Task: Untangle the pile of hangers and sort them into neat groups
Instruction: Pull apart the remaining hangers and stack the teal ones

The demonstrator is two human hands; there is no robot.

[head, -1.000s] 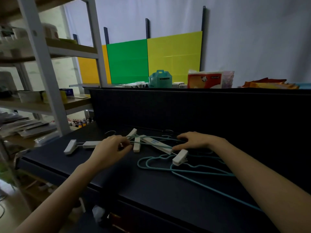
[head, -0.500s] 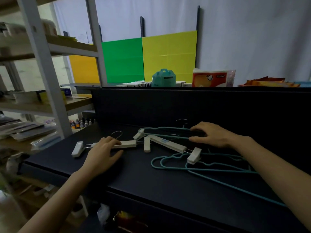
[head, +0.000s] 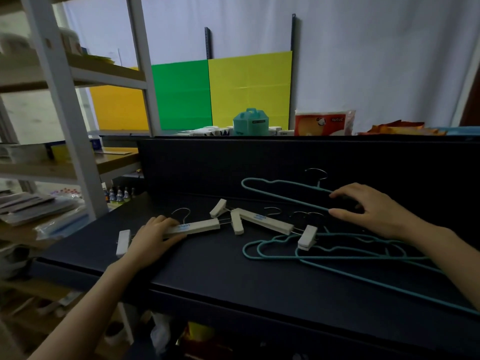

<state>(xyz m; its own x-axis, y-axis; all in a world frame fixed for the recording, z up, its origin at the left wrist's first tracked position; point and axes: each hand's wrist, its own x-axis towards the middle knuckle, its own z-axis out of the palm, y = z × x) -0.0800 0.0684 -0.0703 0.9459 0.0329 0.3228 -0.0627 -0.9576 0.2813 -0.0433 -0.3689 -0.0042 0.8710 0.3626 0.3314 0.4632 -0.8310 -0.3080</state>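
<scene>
Two hands, two types: left hand (head: 153,236) clasps white clip hanger (head: 193,227), bar running rightward on table (head: 207,279); right hand (head: 370,210) pinches teal wire hanger (head: 280,194), frame stretching leftward, raised behind teal pile (head: 335,254).

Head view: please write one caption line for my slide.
Left hand holds a white wooden clip hanger while right hand grips a teal wire hanger at the dark table.

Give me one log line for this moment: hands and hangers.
left hand: grips white clip hanger | right hand: pinches teal wire hanger | table: second clip hanger, teal hangers overlapping
</scene>
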